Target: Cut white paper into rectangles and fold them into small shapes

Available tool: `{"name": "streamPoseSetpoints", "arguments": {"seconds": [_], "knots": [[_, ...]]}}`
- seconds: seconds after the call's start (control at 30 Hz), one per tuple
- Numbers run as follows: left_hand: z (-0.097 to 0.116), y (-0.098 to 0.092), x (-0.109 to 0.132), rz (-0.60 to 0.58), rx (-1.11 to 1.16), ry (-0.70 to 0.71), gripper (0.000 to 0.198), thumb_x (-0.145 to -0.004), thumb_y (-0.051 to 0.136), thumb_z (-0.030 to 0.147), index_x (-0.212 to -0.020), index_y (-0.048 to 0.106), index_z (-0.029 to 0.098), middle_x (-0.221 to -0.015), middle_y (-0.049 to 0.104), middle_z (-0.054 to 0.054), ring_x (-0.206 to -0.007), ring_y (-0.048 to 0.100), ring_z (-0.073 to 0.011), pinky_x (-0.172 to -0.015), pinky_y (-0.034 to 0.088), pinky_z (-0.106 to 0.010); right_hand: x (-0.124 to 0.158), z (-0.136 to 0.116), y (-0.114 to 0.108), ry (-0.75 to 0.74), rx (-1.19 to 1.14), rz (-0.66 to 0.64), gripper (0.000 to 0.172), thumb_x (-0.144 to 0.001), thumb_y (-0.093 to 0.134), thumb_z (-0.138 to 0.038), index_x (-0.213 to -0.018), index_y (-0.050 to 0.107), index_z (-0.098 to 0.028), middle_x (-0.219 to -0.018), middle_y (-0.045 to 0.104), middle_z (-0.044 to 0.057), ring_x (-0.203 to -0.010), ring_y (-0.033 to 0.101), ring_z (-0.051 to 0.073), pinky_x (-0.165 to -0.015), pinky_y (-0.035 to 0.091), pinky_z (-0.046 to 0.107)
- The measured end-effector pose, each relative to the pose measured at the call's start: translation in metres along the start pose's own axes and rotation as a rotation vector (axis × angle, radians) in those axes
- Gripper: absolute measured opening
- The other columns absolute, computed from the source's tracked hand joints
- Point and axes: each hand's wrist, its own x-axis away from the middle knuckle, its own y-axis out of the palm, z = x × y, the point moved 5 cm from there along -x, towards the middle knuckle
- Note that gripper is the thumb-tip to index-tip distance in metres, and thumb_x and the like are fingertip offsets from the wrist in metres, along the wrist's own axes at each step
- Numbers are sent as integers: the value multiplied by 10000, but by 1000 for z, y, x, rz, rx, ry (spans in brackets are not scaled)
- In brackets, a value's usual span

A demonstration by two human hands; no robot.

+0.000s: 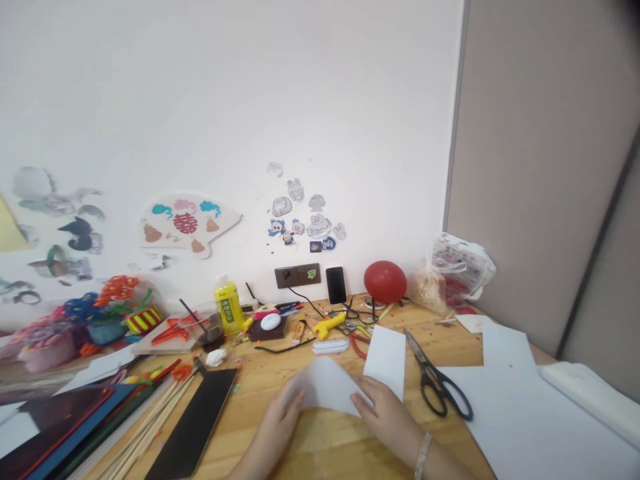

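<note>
A folded white paper sheet lies on the wooden table in front of me. My left hand rests flat on its left edge, fingers stretched over the paper. Pressing the lower right edge is my right hand, fingers extended, a bracelet on the wrist. A second white paper piece lies just behind the right hand.
Black-handled scissors lie right of the hands, beside a large white sheet. A black board and wooden sticks lie left. Further back: a yellow glue gun, yellow bottle, red balloon, phone, plastic bags.
</note>
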Motion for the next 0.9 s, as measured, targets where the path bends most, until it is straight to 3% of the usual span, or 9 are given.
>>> {"name": "streamPoseSetpoints", "arguments": {"seconds": [0.13,0.23,0.4,0.57,0.77,0.9], "knots": [[0,1,1,5,12,5,419,-717,573,483,-994,684,190,-1108,667,-87,-1097,556,-285,-1013,359,-394,2,-5,-1,-12,-13,13,364,-898,396,-323,-1147,616,-173,-1021,684,115,-931,616,243,-848,456,349],[3,2,2,17,24,-10,451,-742,535,505,-1024,668,179,-1129,657,-84,-1119,541,-275,-1017,355,-374,3,-11,0,-77,-29,-7,370,-910,375,-331,-1201,573,-219,-1089,666,92,-962,606,227,-874,444,341],[4,5,3,-26,43,-60,428,-727,536,550,-878,709,189,-959,722,-78,-940,637,-285,-895,468,-374,3,-6,4,-35,-9,-42,375,-892,406,-332,-1202,574,-204,-1070,671,100,-979,600,239,-881,443,351],[3,5,3,-26,57,-83,439,-703,545,582,-828,710,194,-910,731,-71,-900,641,-285,-861,480,-369,3,-7,6,-26,2,-34,359,-895,393,-288,-1192,579,-211,-1049,676,89,-945,608,248,-860,445,356],[9,6,3,-37,92,-101,447,-684,552,602,-784,713,197,-891,732,-70,-921,631,-289,-867,473,-360,1,-1,1,35,104,99,287,-857,430,-270,-978,652,-134,-902,665,121,-859,611,264,-778,476,362],[10,12,7,-27,127,-114,463,-670,571,604,-821,718,192,-931,725,-74,-942,621,-300,-898,454,-374,0,-2,1,27,36,141,334,-847,417,-222,-1115,608,-163,-1013,668,114,-949,608,251,-854,461,349]]}}
